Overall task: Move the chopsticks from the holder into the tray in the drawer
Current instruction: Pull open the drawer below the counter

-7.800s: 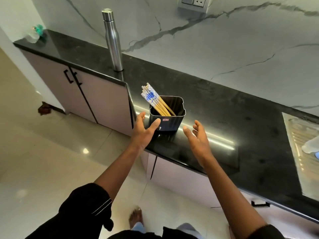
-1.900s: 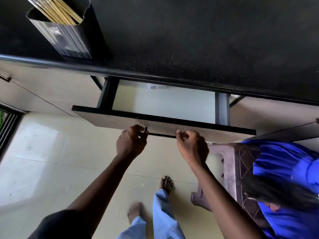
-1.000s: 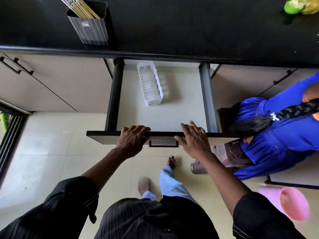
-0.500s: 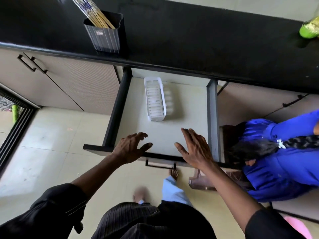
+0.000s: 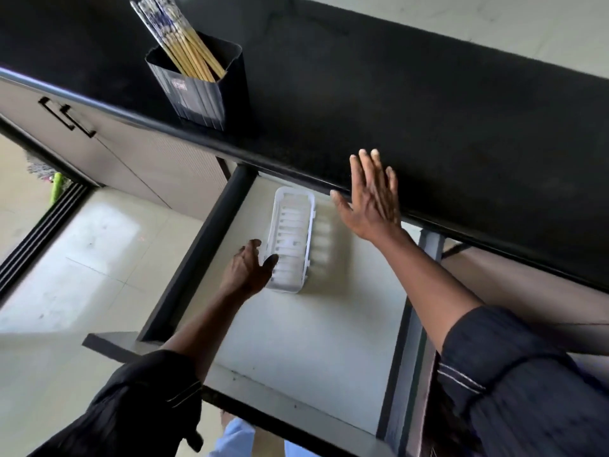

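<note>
Several wooden chopsticks (image 5: 184, 44) with blue-and-white patterned tops lean in a black square holder (image 5: 201, 90) near the front edge of the black counter (image 5: 428, 110). Below it the drawer (image 5: 296, 324) is pulled out, and a slotted white tray (image 5: 293, 232) lies on its pale floor toward the back. My left hand (image 5: 247, 268) is inside the drawer at the tray's near left corner, thumb against its rim, fingers apart. My right hand (image 5: 372, 199) hovers flat and spread above the drawer's back right, by the counter edge, holding nothing.
Closed cabinet doors with black handles (image 5: 69, 117) stand left of the drawer. The drawer's black front panel (image 5: 230, 397) juts toward my legs. A pale tiled floor (image 5: 82, 258) spreads to the left, with a sliding-door track (image 5: 43, 225) at its far edge.
Both hands left the drawer's front edge. The left one reached in to the tray's near corner, the right one rose toward the counter edge. The view has moved closer.
</note>
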